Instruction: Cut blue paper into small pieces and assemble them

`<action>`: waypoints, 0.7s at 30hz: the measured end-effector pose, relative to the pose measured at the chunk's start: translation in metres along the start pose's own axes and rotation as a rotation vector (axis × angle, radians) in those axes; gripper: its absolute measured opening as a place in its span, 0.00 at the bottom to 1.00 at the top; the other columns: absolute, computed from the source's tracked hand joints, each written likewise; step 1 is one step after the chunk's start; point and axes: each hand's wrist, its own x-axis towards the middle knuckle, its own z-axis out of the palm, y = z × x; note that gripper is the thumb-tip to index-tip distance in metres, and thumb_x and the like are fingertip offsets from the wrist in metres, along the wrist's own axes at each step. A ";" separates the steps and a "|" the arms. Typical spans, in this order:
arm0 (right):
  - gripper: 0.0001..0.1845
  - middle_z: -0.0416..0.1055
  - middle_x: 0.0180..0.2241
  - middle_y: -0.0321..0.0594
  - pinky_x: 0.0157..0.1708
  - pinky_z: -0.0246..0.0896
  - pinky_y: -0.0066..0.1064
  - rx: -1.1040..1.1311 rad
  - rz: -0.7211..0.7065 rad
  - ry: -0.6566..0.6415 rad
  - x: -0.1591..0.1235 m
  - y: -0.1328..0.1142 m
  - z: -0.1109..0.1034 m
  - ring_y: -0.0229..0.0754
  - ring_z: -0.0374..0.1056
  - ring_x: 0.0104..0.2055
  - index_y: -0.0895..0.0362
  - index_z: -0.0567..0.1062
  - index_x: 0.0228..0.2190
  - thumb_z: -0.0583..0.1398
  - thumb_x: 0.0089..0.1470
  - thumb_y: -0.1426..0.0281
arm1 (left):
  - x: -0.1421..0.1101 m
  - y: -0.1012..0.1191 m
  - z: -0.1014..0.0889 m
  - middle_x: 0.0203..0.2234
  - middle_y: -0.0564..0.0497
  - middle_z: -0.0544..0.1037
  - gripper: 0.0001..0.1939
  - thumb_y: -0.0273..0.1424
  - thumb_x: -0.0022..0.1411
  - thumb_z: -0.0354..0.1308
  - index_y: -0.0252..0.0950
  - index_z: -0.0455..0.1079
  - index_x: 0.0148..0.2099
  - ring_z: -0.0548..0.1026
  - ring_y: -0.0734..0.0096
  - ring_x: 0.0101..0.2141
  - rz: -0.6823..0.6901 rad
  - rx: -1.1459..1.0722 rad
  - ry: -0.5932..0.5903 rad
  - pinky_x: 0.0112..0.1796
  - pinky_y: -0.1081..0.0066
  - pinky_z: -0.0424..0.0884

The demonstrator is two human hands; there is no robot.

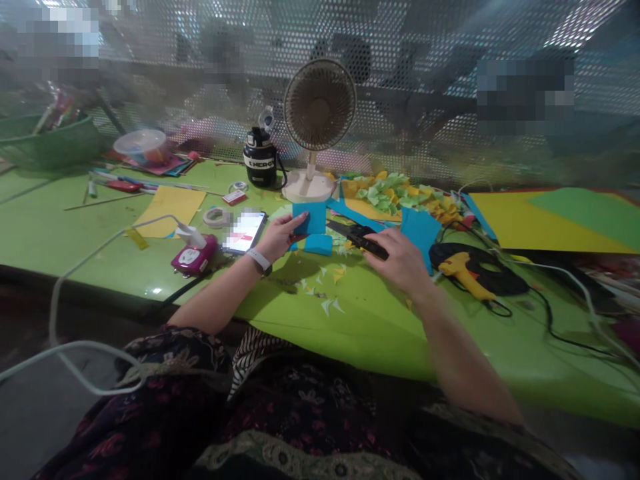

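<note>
Between the thumb and fingers of my left hand (pixel 281 235) is a square piece of blue paper (pixel 311 219), held up over the table. A smaller blue paper piece (pixel 319 245) lies just below it. My right hand (pixel 400 260) is closed around a pair of black-handled scissors (pixel 367 240). Their blades point left toward the blue square, a small gap away from its edge. Behind the scissors lies a blue paper strip (pixel 357 215), and a larger blue sheet (pixel 419 230) is beside my right hand. Small pale and yellow paper scraps (pixel 330 305) are scattered below my hands.
A fan (pixel 320 107) and a black bottle (pixel 260 160) stand at the back. Left are a phone (pixel 245 231), a tape roll (pixel 216 217) and a purple power socket (pixel 194 257) with a white cable. Right are cut leaf shapes (pixel 390 193) and a yellow glue gun (pixel 467 275).
</note>
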 end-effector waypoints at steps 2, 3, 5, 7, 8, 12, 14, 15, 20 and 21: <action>0.18 0.74 0.45 0.50 0.41 0.68 0.42 0.002 0.000 0.001 0.000 0.000 -0.001 0.54 0.71 0.47 0.54 0.77 0.49 0.58 0.58 0.66 | 0.000 -0.001 -0.001 0.31 0.51 0.79 0.18 0.34 0.44 0.76 0.32 0.74 0.33 0.78 0.74 0.32 0.007 -0.008 -0.014 0.34 0.73 0.77; 0.18 0.74 0.45 0.50 0.42 0.68 0.43 0.006 -0.001 0.009 0.000 -0.001 -0.002 0.54 0.71 0.47 0.54 0.77 0.49 0.58 0.58 0.66 | 0.000 -0.001 -0.001 0.31 0.51 0.80 0.18 0.35 0.44 0.77 0.32 0.74 0.33 0.78 0.73 0.32 0.008 -0.010 -0.017 0.34 0.74 0.77; 0.17 0.74 0.45 0.50 0.43 0.68 0.43 0.015 -0.003 0.028 0.000 -0.001 -0.003 0.54 0.71 0.47 0.55 0.77 0.49 0.58 0.59 0.66 | 0.000 0.000 0.000 0.31 0.51 0.80 0.19 0.35 0.44 0.77 0.32 0.74 0.33 0.78 0.74 0.32 0.002 -0.008 -0.008 0.34 0.74 0.77; 0.17 0.74 0.45 0.49 0.43 0.68 0.44 0.021 -0.006 0.034 0.000 -0.001 -0.002 0.54 0.71 0.47 0.54 0.77 0.48 0.58 0.59 0.65 | -0.001 0.001 0.001 0.30 0.51 0.79 0.18 0.34 0.44 0.76 0.32 0.74 0.33 0.78 0.74 0.31 -0.006 -0.001 0.006 0.34 0.74 0.77; 0.17 0.74 0.45 0.49 0.43 0.68 0.43 0.021 -0.007 0.032 0.000 0.000 -0.002 0.54 0.71 0.47 0.54 0.77 0.48 0.58 0.59 0.65 | -0.002 0.001 0.002 0.30 0.51 0.79 0.18 0.34 0.45 0.76 0.32 0.74 0.33 0.78 0.75 0.31 -0.010 0.001 0.009 0.34 0.74 0.77; 0.18 0.74 0.44 0.48 0.43 0.67 0.44 0.018 -0.009 0.024 0.000 0.001 0.000 0.54 0.71 0.47 0.53 0.77 0.49 0.58 0.58 0.66 | -0.003 0.002 0.003 0.30 0.51 0.79 0.17 0.34 0.45 0.76 0.32 0.74 0.32 0.78 0.75 0.31 -0.010 -0.002 0.008 0.34 0.74 0.77; 0.18 0.74 0.45 0.49 0.43 0.68 0.44 0.018 -0.013 0.022 0.000 0.001 0.000 0.55 0.70 0.47 0.53 0.77 0.49 0.58 0.58 0.66 | -0.002 0.002 0.002 0.30 0.51 0.79 0.17 0.34 0.44 0.76 0.32 0.74 0.32 0.78 0.74 0.31 -0.008 -0.002 0.005 0.34 0.74 0.77; 0.18 0.74 0.45 0.49 0.43 0.68 0.44 0.015 -0.015 0.018 0.000 0.000 0.000 0.55 0.70 0.47 0.53 0.77 0.49 0.58 0.59 0.66 | -0.002 0.001 0.002 0.30 0.51 0.79 0.17 0.34 0.44 0.76 0.32 0.74 0.32 0.78 0.74 0.31 -0.006 -0.004 0.003 0.33 0.74 0.77; 0.18 0.74 0.45 0.51 0.40 0.69 0.42 -0.018 -0.031 -0.016 -0.001 -0.002 0.004 0.54 0.71 0.46 0.56 0.77 0.48 0.57 0.59 0.65 | -0.004 -0.004 0.004 0.30 0.52 0.79 0.17 0.34 0.45 0.76 0.33 0.74 0.34 0.77 0.75 0.31 -0.003 -0.007 -0.019 0.34 0.73 0.78; 0.18 0.74 0.45 0.51 0.39 0.68 0.42 -0.022 -0.032 -0.021 -0.001 -0.003 0.005 0.54 0.71 0.46 0.56 0.77 0.49 0.57 0.59 0.66 | -0.006 -0.005 0.005 0.31 0.52 0.79 0.17 0.34 0.46 0.75 0.33 0.74 0.36 0.77 0.74 0.31 -0.011 -0.003 -0.026 0.35 0.71 0.79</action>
